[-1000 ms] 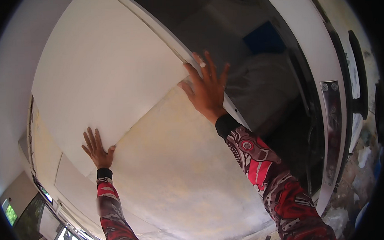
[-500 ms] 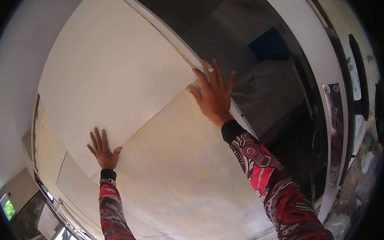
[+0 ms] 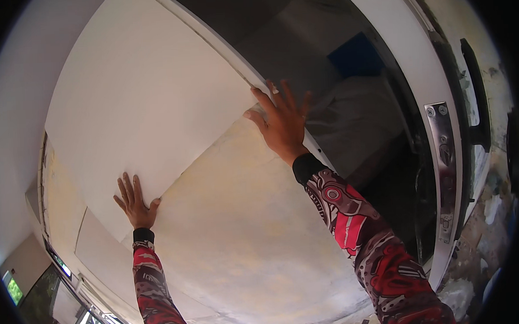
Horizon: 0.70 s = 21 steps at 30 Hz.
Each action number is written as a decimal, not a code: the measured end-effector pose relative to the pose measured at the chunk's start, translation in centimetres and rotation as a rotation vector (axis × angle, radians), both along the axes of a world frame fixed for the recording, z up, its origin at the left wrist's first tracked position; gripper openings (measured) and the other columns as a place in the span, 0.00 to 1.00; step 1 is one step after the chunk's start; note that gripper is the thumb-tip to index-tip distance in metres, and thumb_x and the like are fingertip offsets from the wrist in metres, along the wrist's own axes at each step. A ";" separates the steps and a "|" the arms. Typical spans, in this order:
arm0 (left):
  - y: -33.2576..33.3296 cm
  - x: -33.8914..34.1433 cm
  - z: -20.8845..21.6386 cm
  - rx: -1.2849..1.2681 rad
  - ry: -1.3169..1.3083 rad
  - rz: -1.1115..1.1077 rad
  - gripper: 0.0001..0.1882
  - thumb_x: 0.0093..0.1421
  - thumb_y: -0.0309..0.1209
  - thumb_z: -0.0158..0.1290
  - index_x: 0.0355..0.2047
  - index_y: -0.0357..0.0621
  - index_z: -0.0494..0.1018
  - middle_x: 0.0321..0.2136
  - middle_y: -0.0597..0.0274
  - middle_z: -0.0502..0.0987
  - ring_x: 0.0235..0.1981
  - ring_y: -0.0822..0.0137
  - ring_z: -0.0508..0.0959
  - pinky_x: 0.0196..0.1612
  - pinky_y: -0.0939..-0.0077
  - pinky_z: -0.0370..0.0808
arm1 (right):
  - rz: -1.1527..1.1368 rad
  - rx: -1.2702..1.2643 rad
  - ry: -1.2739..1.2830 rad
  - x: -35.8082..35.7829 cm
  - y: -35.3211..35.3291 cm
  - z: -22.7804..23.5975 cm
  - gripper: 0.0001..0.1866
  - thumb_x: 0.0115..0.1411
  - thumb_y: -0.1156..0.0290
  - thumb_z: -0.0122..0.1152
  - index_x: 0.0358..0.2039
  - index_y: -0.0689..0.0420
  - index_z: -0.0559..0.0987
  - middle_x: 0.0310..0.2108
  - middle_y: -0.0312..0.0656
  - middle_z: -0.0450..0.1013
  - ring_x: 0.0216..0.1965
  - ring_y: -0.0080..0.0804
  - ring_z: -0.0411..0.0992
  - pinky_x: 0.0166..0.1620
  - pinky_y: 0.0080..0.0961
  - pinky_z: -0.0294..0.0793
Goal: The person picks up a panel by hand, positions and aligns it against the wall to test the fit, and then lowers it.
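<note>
A smooth white sheet [image 3: 146, 91] covers the upper part of the wall in front of me. Below its slanting lower edge shows a yellowish, stained wall surface [image 3: 239, 221]. My left hand [image 3: 137, 208] lies flat with spread fingers at the sheet's lower edge, thumb out along that edge. Up at the sheet's lower right corner, my right hand [image 3: 282, 127] is open, its thumb and index finger by the corner. Its other fingers stretch past the white edge trim [image 3: 225, 50] in front of the dark opening. Neither hand grips anything.
Right of the wall is a dark opening [image 3: 352, 152] with a blue rectangular thing [image 3: 356, 55] inside. A white door edge with a metal lock plate [image 3: 444, 174] and a black handle [image 3: 478, 94] stand at far right. Windows [image 3: 42, 299] show at lower left.
The whole view has shifted slightly, so the door edge and opening sit a little further left. Both hands stay at nearly the same places on the sheet.
</note>
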<state>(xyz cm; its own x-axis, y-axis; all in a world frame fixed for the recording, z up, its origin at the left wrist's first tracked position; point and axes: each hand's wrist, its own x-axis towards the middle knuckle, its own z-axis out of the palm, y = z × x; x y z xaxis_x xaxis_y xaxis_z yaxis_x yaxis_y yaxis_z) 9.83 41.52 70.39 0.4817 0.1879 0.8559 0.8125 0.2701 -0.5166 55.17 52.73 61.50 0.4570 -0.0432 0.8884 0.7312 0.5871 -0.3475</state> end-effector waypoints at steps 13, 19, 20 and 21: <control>0.3 -0.7 0.2 -0.010 0.013 -0.033 0.55 0.60 0.78 0.42 0.78 0.58 0.51 0.79 0.56 0.47 0.80 0.47 0.42 0.71 0.20 0.36 | 0.040 -0.006 0.036 -0.2 -0.3 0.0 0.27 0.67 0.47 0.63 0.64 0.39 0.73 0.67 0.43 0.69 0.72 0.57 0.58 0.67 0.86 0.43; 0.4 -0.3 0.1 -0.010 0.019 -0.043 0.56 0.60 0.79 0.40 0.78 0.58 0.51 0.79 0.57 0.47 0.80 0.47 0.43 0.71 0.20 0.36 | 0.051 0.000 0.042 -0.1 -0.2 0.0 0.27 0.68 0.48 0.62 0.64 0.40 0.73 0.66 0.43 0.71 0.72 0.57 0.60 0.68 0.84 0.42; 0.4 -0.3 0.1 -0.012 0.015 -0.047 0.56 0.59 0.79 0.40 0.78 0.58 0.51 0.79 0.57 0.47 0.80 0.48 0.43 0.71 0.20 0.37 | 0.045 0.018 0.056 -0.1 0.0 0.1 0.27 0.66 0.48 0.65 0.63 0.40 0.73 0.65 0.42 0.71 0.71 0.57 0.60 0.67 0.85 0.43; 0.5 -0.2 0.3 -0.017 0.016 -0.046 0.56 0.59 0.79 0.40 0.78 0.58 0.51 0.79 0.57 0.47 0.80 0.48 0.43 0.71 0.20 0.37 | 0.038 0.037 0.071 -0.1 0.2 0.1 0.28 0.64 0.49 0.67 0.63 0.39 0.74 0.65 0.41 0.71 0.70 0.57 0.61 0.67 0.86 0.43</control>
<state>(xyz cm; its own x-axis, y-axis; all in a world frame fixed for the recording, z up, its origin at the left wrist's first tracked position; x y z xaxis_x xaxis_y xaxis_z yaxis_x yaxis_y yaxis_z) 9.66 42.02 70.72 0.5035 0.1791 0.8452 0.8158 0.2237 -0.5333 55.06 52.89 61.64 0.5206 -0.0564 0.8519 0.6824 0.6271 -0.3755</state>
